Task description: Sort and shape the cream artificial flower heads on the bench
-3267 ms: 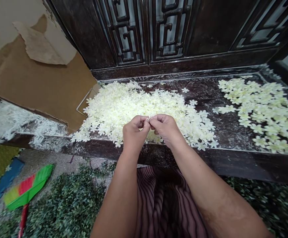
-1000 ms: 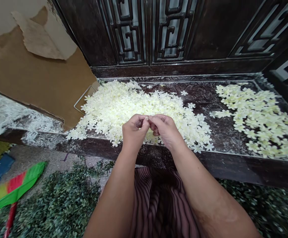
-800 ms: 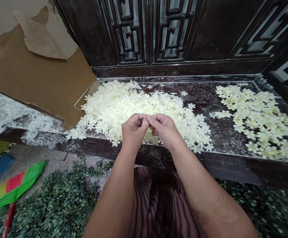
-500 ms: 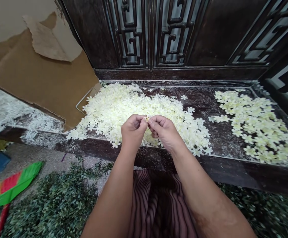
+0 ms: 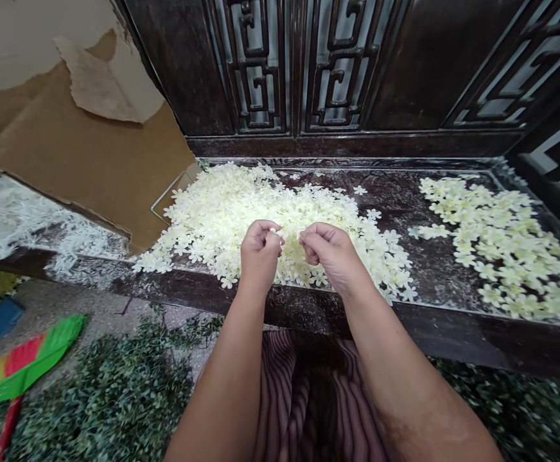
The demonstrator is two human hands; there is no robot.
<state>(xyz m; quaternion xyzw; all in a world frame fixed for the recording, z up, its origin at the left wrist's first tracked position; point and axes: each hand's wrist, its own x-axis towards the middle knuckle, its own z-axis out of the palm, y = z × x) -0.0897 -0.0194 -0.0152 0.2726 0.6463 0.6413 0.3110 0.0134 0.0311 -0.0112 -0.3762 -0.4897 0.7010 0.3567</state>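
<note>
Hands, since the last earlier frame: I see the left hand point(image 5: 259, 251) and the right hand point(image 5: 329, 249) parted; they met at the fingertips then, and now a narrow gap lies between them.
Dark back panel: carved latticework point(image 5: 419, 70) rises along the far side.
Desk: dark wood point(image 5: 434, 273), dusted with white specks, runs across the view in front of me.
Cardboard: a big brown sheet point(image 5: 92, 167) with torn paper slants down to the desk on the left.
Foliage: dense green leaves point(image 5: 121, 391) lie low, on the near side of the desk.
Flower heap: pale cream blossoms point(image 5: 270, 199) pile up on the desk, directly behind and around both hands.
Flower patch: a looser spread of blossoms point(image 5: 496, 244) sits well apart, to the right.
White strands: a tangle point(image 5: 20, 215) shows below the cardboard's lower edge.
Brush: green, red and yellow bristles on a red handle point(image 5: 8, 430), at lower left.
Left grip: thumb and finger are clamped on a small whitish piece point(image 5: 273, 231), held above the heap's near side.
Right grip: thumb and fingertips are pressed together; I cannot tell whether anything sits between them.
Wire: a thin bent length point(image 5: 166, 190) rests against the cardboard, beside the heap.
</note>
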